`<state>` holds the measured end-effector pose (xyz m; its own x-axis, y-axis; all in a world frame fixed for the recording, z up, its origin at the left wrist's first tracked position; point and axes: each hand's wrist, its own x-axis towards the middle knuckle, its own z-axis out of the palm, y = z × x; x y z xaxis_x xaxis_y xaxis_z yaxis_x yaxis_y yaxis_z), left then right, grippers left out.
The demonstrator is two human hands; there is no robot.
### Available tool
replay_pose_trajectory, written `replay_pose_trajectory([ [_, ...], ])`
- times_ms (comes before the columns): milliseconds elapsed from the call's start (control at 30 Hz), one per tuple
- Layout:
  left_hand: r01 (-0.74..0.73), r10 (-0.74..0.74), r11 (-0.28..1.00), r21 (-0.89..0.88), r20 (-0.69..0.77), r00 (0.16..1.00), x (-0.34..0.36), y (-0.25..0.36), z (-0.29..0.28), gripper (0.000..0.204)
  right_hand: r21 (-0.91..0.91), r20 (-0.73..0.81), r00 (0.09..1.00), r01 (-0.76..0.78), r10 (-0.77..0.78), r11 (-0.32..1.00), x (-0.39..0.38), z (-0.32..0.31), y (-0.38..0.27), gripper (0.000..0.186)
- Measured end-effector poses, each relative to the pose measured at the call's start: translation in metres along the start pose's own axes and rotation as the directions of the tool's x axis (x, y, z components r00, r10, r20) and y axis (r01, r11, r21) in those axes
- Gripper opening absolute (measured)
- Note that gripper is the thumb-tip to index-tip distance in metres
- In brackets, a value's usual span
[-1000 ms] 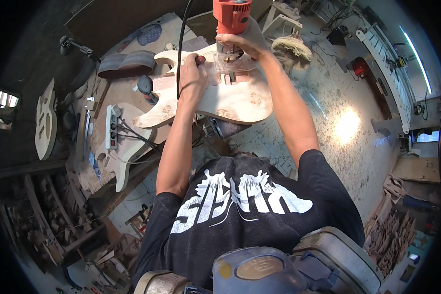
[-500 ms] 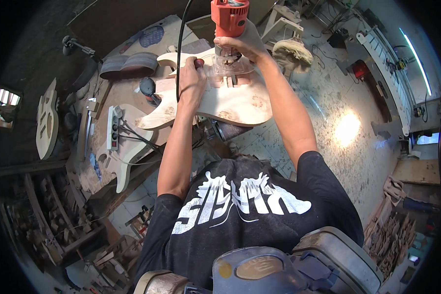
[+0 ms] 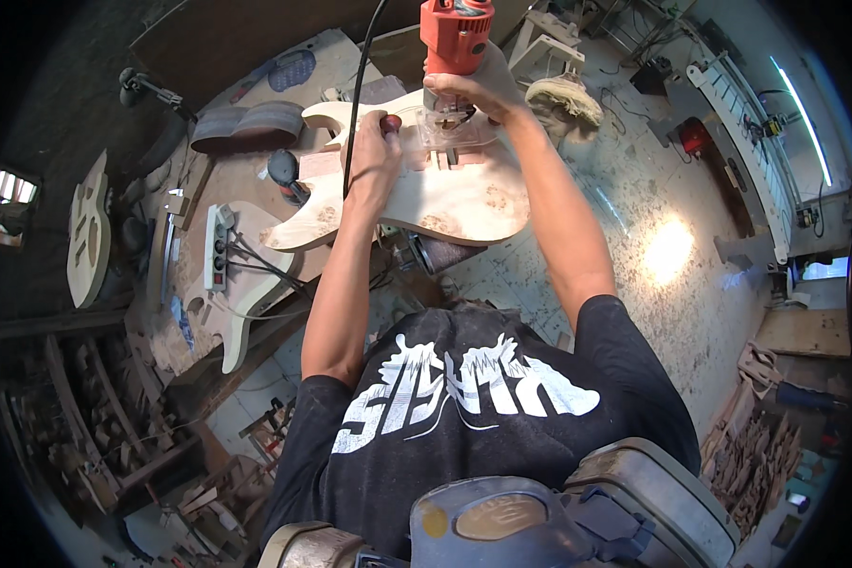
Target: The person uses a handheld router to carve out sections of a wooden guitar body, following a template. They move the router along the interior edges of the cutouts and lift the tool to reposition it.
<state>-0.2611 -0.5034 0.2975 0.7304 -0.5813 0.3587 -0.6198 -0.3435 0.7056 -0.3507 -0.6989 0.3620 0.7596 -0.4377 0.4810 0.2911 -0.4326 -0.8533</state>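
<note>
A pale wooden guitar body (image 3: 445,204) with cut pockets lies over the bench edge in front of me. On it stands a red handheld router (image 3: 456,40) with a clear base (image 3: 445,128). My right hand (image 3: 488,90) wraps round the router just below its red motor housing. With curled fingers, my left hand (image 3: 377,161) holds a dark red knob (image 3: 391,123) at the left side of the base. A black cord (image 3: 358,90) runs down across the left hand. The bit's tip is hidden by the base and my fingers.
Left of the body, the bench holds a black-topped power tool (image 3: 286,172), a curved grey piece (image 3: 246,128), a white power strip (image 3: 218,251) and another guitar body (image 3: 244,322). A further body (image 3: 90,232) stands far left. Wood scraps (image 3: 729,473) are piled at right.
The router and both hands have shifted slightly to the right over the guitar body. Its right edge also sits a little farther right. Both grips are unchanged.
</note>
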Motion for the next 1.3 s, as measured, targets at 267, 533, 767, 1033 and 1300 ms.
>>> replay_pose_trajectory([
  [267, -0.028, 0.028, 1.0, -0.007, 0.034, 0.999, 0.0, 0.005, 0.006, 0.03, 0.06, 0.038, 0.994, -0.1, 0.098, 0.993, -0.007, -0.011, -0.011, 0.043],
  [533, -0.042, 0.043, 0.998, -0.036, 0.018, 0.999, 0.001, 0.005, 0.008, 0.03, 0.116, 0.033, 0.995, -0.097, 0.093, 0.989, -0.005, -0.012, -0.01, 0.047],
  [767, -0.018, 0.018, 1.0, 0.0, 0.035, 0.999, 0.002, 0.005, 0.004, 0.03, 0.086, 0.011, 0.999, -0.032, 0.031, 0.996, 0.0, -0.007, 0.003, 0.044],
  [1033, -0.009, 0.008, 1.0, 0.016, 0.009, 1.0, 0.001, 0.001, -0.001, 0.031, 0.06, 0.002, 1.0, -0.002, 0.002, 0.998, 0.001, 0.002, 0.002, 0.045],
  [1300, 0.038, -0.039, 0.998, 0.041, 0.036, 0.999, 0.0, 0.006, -0.01, 0.033, 0.046, 0.014, 1.0, 0.019, -0.019, 0.999, 0.002, 0.005, 0.004, 0.045],
])
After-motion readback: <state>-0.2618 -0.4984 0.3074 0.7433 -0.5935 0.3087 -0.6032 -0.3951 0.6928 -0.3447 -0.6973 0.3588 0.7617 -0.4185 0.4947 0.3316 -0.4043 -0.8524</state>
